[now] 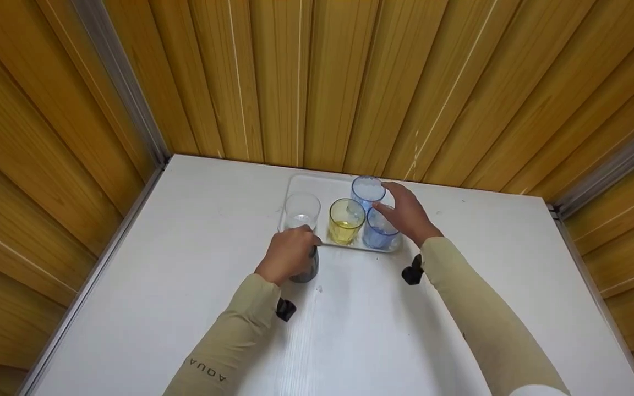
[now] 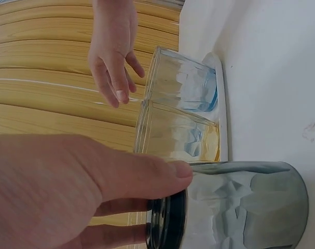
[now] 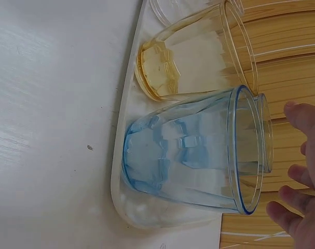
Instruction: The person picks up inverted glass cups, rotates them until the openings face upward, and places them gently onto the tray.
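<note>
My left hand (image 1: 288, 254) grips a grey-tinted glass (image 2: 245, 207) by its dark rim, thumb on the near side and fingers on the other. The glass stands upright in front of the tray; in the head view the hand covers much of it. My right hand (image 1: 408, 214) hovers with fingers spread just beyond the rim of the front blue glass (image 3: 193, 150), holding nothing. Behind that one is a second blue glass (image 1: 368, 190). A yellow glass (image 1: 344, 230) stands to their left, and a clear glass (image 1: 301, 208) is at the tray's left.
The white tray (image 1: 322, 183) with the glasses lies at the back of the white table (image 1: 350, 330). Wood-patterned panels (image 1: 333, 82) rise behind the table and on both sides, with metal posts at the corners.
</note>
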A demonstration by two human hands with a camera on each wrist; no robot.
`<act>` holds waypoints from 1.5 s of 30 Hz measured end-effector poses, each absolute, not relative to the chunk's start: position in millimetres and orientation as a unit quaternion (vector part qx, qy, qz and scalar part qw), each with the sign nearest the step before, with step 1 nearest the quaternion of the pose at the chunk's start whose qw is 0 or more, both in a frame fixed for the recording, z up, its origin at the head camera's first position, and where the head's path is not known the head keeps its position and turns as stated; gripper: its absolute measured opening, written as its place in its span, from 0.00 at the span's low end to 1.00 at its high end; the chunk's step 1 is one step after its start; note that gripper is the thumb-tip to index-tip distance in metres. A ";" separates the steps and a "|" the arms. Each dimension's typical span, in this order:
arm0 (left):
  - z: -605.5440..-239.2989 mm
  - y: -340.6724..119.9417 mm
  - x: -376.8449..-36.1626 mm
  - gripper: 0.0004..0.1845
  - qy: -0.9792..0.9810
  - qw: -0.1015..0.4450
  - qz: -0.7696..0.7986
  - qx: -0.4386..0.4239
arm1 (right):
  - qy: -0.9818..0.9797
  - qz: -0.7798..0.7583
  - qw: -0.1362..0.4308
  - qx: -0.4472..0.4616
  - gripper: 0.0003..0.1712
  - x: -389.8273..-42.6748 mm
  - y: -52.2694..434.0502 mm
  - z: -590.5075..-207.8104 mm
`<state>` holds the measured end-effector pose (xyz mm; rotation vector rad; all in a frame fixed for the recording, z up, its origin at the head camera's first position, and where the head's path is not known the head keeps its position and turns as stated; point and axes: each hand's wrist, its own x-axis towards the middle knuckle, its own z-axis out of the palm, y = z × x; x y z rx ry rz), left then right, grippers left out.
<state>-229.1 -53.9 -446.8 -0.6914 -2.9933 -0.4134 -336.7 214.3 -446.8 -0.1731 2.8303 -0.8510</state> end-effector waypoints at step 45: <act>-415.2 -53.9 -213.9 0.17 -0.959 0.017 -0.201 -0.197 | 0.929 -0.340 0.066 -0.127 0.35 -296.4 205.9 -445.5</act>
